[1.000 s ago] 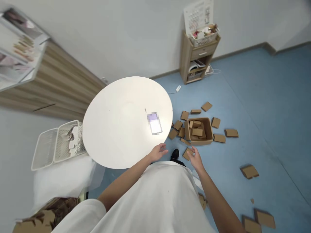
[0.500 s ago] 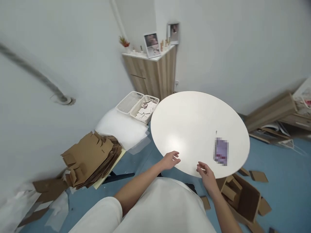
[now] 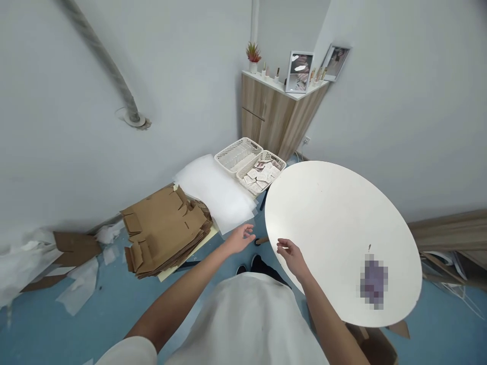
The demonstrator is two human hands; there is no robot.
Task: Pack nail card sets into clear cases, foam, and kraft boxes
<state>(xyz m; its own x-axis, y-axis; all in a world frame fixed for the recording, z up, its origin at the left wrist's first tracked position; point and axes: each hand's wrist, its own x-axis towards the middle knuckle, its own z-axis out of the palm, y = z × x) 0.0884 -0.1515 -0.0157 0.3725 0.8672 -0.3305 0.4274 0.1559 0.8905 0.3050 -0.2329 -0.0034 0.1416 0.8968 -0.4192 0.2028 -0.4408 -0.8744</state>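
My left hand (image 3: 240, 238) hangs in the air with loosely curled, spread fingers and holds nothing; it sits between the white sheet stack (image 3: 216, 191) and the round white table (image 3: 327, 218). My right hand (image 3: 291, 256) hovers at the table's near left edge, fingers apart and empty. A stack of flat brown cardboard box blanks (image 3: 163, 228) lies on the floor left of my left hand. A small blurred purple object (image 3: 373, 280) rests on the table at the right.
Two white mesh baskets (image 3: 249, 161), one with small cards, stand behind the white sheets. A wooden cabinet (image 3: 277, 114) with frames and a plant stands in the corner. Torn paper and cardboard scraps (image 3: 76, 253) litter the blue floor at left. An open carton (image 3: 375, 344) shows under the table's edge.
My view has swung left, from the carton and scattered boxes on the floor to the cardboard stack and baskets. Both hands stayed empty and drifted left past the table's edge.
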